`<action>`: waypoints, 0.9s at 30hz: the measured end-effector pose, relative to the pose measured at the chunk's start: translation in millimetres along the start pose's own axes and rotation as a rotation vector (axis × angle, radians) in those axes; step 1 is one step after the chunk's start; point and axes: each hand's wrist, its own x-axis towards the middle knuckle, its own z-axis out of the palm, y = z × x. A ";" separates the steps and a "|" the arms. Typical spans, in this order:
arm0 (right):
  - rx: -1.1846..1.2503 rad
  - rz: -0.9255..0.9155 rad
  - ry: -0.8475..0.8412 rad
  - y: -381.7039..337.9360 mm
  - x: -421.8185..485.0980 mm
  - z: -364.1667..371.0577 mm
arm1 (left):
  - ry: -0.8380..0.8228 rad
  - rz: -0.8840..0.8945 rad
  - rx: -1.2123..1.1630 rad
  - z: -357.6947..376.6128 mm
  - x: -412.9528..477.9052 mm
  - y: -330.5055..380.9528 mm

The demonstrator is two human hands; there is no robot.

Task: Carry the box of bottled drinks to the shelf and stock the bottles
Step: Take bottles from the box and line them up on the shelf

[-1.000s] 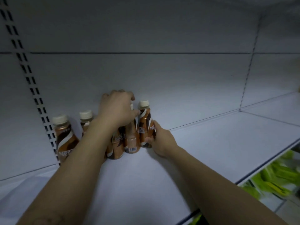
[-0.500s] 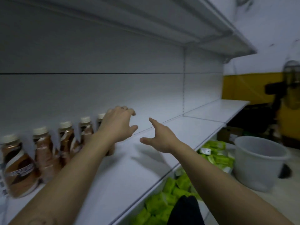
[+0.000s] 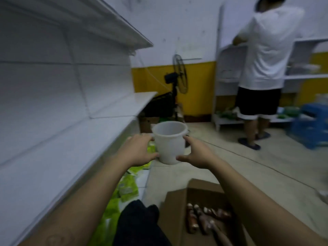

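An open cardboard box [image 3: 174, 206] sits on the floor at the lower right, with several brown bottles [image 3: 198, 219] lying inside it. The white shelf [image 3: 58, 153] runs along my left; its stocked bottles are out of view. My left hand [image 3: 137, 150] and my right hand [image 3: 196, 154] hover in the air in front of me, fingers spread, holding nothing. Both hands are well above the box and off the shelf's edge.
A white plastic bucket [image 3: 169, 141] stands on the floor beyond my hands. Green packets [image 3: 126, 188] lie on the lowest shelf board. A black fan [image 3: 178, 77] stands by the yellow wall. A person in a white shirt [image 3: 264, 50] stands at another shelf, beside blue stools [image 3: 308, 125].
My hands let go of the bottles on the shelf and drew back. My view swung right and down, away from the shelf, bringing the box on the floor into sight.
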 end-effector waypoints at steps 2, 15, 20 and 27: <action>0.021 0.110 -0.002 44.3 -10.7 1.8 | -0.075 0.037 -0.052 33.1 19.4 27.0; -0.017 0.610 -0.283 241.5 -31.4 74.9 | -0.600 0.116 -0.324 245.8 91.7 139.6; 0.066 0.741 -0.477 294.9 -26.2 136.3 | -0.813 -0.007 -0.397 338.3 98.5 139.5; 0.067 0.805 -0.677 345.2 -16.1 231.6 | -1.030 -0.258 -0.431 464.4 82.2 115.9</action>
